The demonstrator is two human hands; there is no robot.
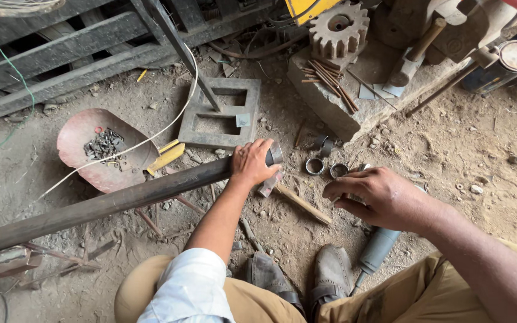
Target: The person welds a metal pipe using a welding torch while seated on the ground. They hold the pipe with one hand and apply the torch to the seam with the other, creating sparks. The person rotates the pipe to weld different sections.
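The left hand grips the end of a long dark steel pipe, while the right hand hovers, fingers curled, just beside small metal rings on the dirt.

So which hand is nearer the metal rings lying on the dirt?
Right. The right hand hovers beside the metal rings; the left hand grips the long pipe, farther off.

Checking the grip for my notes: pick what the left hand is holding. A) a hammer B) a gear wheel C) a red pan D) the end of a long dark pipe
D: the left hand is wrapped around the near end of the long dark pipe, which runs off to the left above the dirt floor.
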